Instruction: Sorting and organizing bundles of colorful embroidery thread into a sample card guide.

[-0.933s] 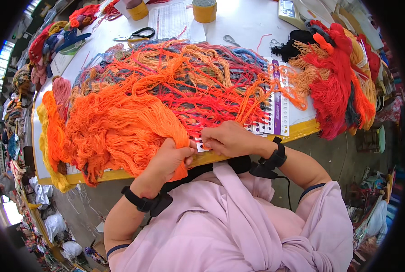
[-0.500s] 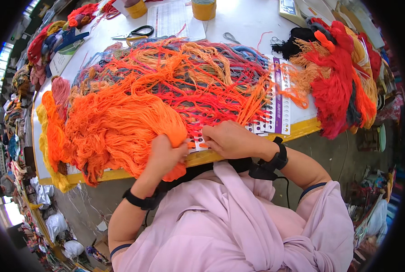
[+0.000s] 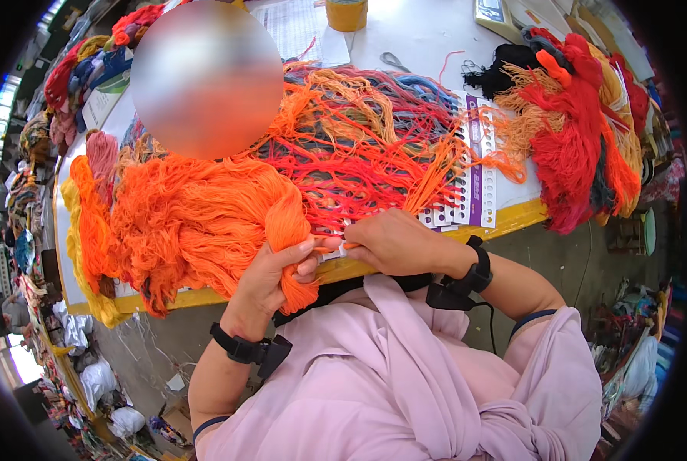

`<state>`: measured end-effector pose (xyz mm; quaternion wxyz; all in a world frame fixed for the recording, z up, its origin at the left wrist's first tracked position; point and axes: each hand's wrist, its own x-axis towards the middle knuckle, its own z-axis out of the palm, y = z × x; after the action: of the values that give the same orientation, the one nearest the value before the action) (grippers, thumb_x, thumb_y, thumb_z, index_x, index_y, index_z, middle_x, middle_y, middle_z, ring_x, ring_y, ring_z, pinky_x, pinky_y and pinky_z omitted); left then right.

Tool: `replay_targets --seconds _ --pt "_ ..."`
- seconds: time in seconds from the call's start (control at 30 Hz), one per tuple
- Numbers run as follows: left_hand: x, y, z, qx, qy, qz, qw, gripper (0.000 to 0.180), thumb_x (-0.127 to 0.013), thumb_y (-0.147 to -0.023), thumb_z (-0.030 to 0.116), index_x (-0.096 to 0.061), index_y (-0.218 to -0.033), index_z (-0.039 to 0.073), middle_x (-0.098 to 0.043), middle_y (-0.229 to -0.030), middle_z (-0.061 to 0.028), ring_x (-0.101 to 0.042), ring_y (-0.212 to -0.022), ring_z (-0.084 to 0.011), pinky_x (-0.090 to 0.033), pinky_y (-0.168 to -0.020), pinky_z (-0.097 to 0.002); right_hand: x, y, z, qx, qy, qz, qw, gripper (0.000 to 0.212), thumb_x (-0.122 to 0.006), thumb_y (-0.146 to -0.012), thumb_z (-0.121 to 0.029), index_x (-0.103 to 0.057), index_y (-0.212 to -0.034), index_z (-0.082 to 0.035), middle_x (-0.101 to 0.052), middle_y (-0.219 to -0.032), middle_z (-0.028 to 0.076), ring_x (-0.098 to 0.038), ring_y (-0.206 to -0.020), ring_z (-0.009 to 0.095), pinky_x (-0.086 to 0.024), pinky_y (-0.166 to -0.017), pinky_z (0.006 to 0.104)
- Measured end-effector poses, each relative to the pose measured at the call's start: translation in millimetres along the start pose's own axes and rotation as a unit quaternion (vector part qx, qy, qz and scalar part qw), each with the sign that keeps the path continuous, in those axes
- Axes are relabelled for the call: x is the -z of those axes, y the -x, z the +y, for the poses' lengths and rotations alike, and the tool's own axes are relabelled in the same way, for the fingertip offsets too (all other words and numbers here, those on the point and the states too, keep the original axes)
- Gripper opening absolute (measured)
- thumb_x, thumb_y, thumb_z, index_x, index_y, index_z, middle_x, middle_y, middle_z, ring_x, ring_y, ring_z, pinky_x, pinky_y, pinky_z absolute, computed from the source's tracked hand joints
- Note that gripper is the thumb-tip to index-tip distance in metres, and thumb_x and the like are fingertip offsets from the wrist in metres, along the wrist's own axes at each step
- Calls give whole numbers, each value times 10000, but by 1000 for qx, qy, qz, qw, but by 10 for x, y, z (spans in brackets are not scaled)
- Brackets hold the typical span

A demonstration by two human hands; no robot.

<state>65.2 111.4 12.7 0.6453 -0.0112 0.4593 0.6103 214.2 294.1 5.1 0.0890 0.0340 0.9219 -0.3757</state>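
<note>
A thick bundle of orange yarn spreads over the front left of the table. Its gathered end passes through my left hand, whose fingers are closed around it, with thumb and index stretched toward the right hand. Close beside it, my right hand pinches at the table's front edge; what its fingertips hold is too small to make out. Beyond both hands lies a pile of red, orange and grey-blue threads, looped onto white cards with punched holes. One card has a purple stripe.
More hanks in red, black and yellow hang over the right end. Yellow and pink hanks lie at the left. A yellow tape roll, printed sheet and grey device stand behind. A round blur hides the back left.
My left hand has turned, its thumb and index now extended toward the right hand, and the orange bundle's end has shifted with it. My right hand has hardly moved.
</note>
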Motion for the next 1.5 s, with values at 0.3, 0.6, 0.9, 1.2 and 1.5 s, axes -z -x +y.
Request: replay_targets --seconds 0.3,0.6,0.9,1.2,1.5 --pt "-19 -28 31 -28 -310 -42 949 195 -666 -923 150 -627 -1084 46 -618 -760 -1 -562 -653 -63 -440 -565 -224 35 -42 230 -34 -304 -50 951 151 -527 -961 -159 -634 -911 -63 -624 -662 72 -639 -633 220 -475 -610 352" --pt "159 -106 93 -56 -294 -51 953 174 -686 -898 121 -629 -1045 48 -572 -804 26 -512 -640 -70 -418 -576 -228 39 -67 181 69 -4 -40 997 158 -575 -915 -162 -596 -1053 -91 -631 -731 137 -623 -684 335 -453 -608 444" --pt "1495 704 1331 -269 -41 202 941 208 -608 -927 77 -595 -1115 -12 -567 -766 -17 -459 -562 -83 -397 -512 -184 98 -24 150 61 -67 -16 996 144 -595 -896 -188 -593 -999 -87 -621 -732 147 -609 -693 360 -438 -619 477" --pt "482 728 1183 -291 -61 92 950 227 -592 -966 190 -625 -1061 -13 -661 -977 -139 -587 -744 -135 -499 -651 -247 148 -63 59 85 -187 15 979 120 -607 -886 -166 -623 -927 -54 -629 -706 137 -621 -655 324 -463 -615 418" --pt "102 -215 -73 -142 167 -46 975 496 -426 -1032 320 -439 -1381 -32 -473 -1427 -174 -498 -1286 -289 -426 -1062 -432 -147 -424 -210 -63 -443 117 887 105 -622 -897 -89 -599 -901 14 -639 -693 70 -615 -640 93 -484 -564 292"
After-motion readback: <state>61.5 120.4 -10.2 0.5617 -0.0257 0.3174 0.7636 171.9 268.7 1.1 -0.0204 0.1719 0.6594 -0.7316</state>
